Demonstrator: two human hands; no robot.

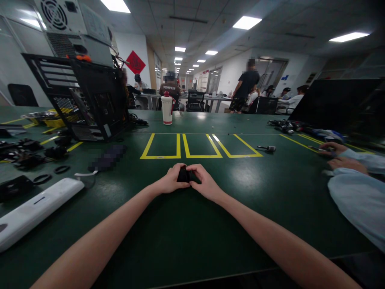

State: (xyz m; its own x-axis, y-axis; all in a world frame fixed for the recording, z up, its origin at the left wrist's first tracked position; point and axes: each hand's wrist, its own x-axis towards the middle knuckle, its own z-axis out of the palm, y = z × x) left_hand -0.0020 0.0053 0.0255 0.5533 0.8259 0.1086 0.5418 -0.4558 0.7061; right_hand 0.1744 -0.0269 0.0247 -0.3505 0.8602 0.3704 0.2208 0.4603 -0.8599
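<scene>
A small black part (183,175) is held between my two hands, low over the green table (186,233). Its exact kind cannot be made out, since fingers cover much of it. My left hand (172,179) wraps it from the left, thumb on the near side. From the right, my right hand (203,182) pinches it with thumb and fingertips. Just beyond my hands lie three yellow tape outlines (203,156) on the tabletop. To the right of these rests a dark screwdriver-like tool (267,148).
An open black computer case (90,100) stands back left, near black parts (55,150) and a long white device (39,210). A white cup with a red lid (167,108) stands behind the outlines. At right, a co-worker's hands (339,156) work near a dark monitor (337,100).
</scene>
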